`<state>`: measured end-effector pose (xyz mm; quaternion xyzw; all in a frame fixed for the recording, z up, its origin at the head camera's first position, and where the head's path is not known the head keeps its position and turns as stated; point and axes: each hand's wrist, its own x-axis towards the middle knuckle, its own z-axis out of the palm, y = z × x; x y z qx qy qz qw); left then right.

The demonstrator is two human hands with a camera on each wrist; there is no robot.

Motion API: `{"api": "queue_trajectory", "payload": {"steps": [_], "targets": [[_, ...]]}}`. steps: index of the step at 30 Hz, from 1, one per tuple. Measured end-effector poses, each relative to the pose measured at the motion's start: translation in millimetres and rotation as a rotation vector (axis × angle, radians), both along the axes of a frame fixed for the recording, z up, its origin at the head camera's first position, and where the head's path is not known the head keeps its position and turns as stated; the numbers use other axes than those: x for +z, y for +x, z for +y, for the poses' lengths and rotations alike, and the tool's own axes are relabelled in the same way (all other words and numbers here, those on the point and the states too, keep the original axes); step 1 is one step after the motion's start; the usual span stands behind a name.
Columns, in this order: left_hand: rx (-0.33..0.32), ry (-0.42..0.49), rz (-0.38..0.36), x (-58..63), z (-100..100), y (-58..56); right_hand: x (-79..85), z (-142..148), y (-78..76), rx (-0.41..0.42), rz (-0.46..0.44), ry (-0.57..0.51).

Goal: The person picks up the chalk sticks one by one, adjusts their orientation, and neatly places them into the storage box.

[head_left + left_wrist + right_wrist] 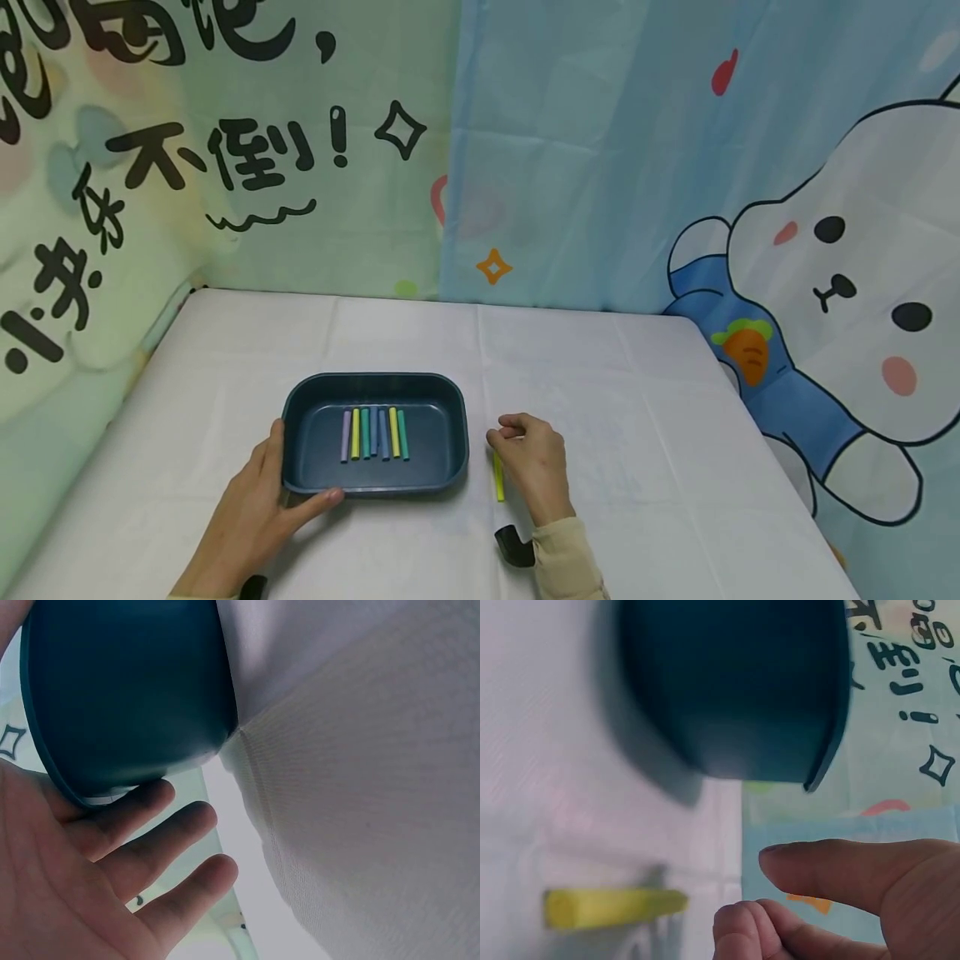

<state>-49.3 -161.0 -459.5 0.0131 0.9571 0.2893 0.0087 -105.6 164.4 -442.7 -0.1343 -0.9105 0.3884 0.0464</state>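
A dark blue rectangular tray [315, 471] stands on the table, holding a row of several thin chalk-like sticks [374, 432] in purple, yellow, green and blue. My left hand [251, 512] rests at its near left corner, thumb along the near side and fingers by the left side. In the left wrist view those fingers [157, 859] are extended and spread beside the tray wall. To the right of the tray, my right hand [536, 467] is over a yellow stick [499, 483]. The right wrist view shows this stick [615, 909] lying apart from the bent fingers and thumb.
A white cloth [637, 467] covers the table. Behind it hangs a printed backdrop [570, 167] with lettering and a white cartoon animal. Dark straps [513, 547] sit at the wrists.
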Motion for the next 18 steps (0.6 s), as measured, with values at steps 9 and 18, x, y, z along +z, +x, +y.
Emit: {"api": "queue_trajectory", "payload": {"steps": [9,18], "targets": [[0.0,0.005,-0.012,1.2,0,-0.1,-12.0,10,6.8,0.029,-0.056,0.053],[0.002,-0.005,0.007,0.9,0,0.6,-15.4,11,7.6,0.044,-0.048,0.047]]}}
